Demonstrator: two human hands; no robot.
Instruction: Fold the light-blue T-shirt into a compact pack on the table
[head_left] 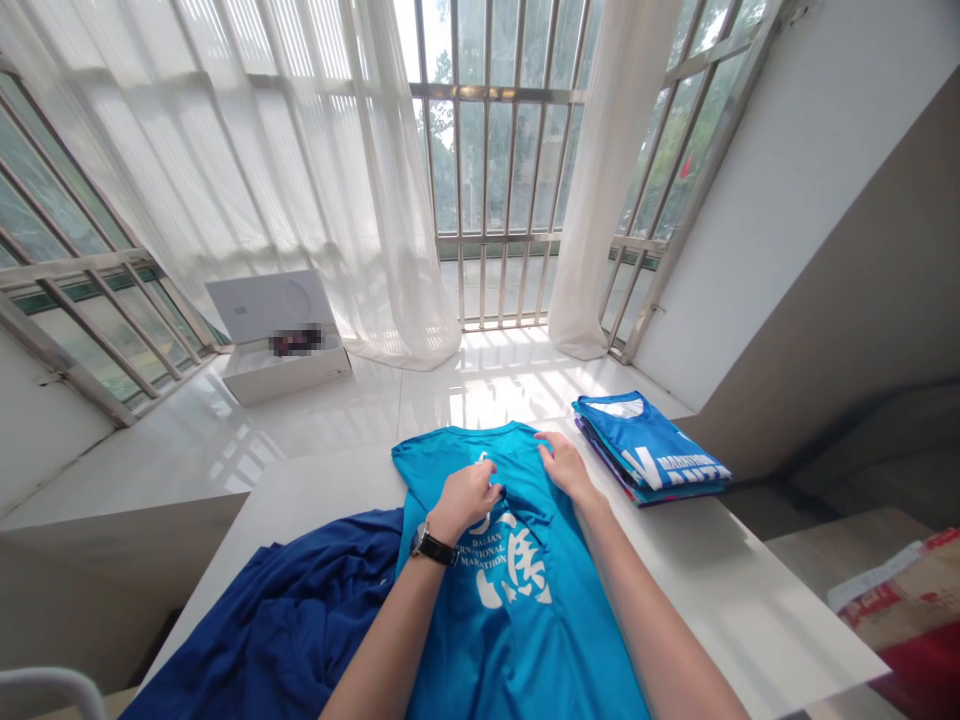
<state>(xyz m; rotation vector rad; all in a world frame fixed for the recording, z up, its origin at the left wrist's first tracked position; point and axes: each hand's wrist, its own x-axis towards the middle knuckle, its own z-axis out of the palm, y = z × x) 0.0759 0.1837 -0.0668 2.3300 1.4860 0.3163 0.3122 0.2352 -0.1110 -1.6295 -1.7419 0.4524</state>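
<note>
Nearest us, our left forearm (386,640) wears a black-strapped wristwatch (433,545). Beside it lies a crumpled navy shirt (277,610). Our left hand (466,500) gathers a narrow pinch of the smooth turquoise Dalian marathon shirt (517,600), which lies on the white table (712,570); our right hand (566,468), open, presses near its collar, and flat fingers keep creases out. Folded shirts (645,450) sit rightward.

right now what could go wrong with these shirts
The watch on the left hand could snag the blue shirt. The dark blue shirt seems to spill over the edge of the table and might slide off. The folded stack sits near the far edge, so a bump could topple it.
</note>
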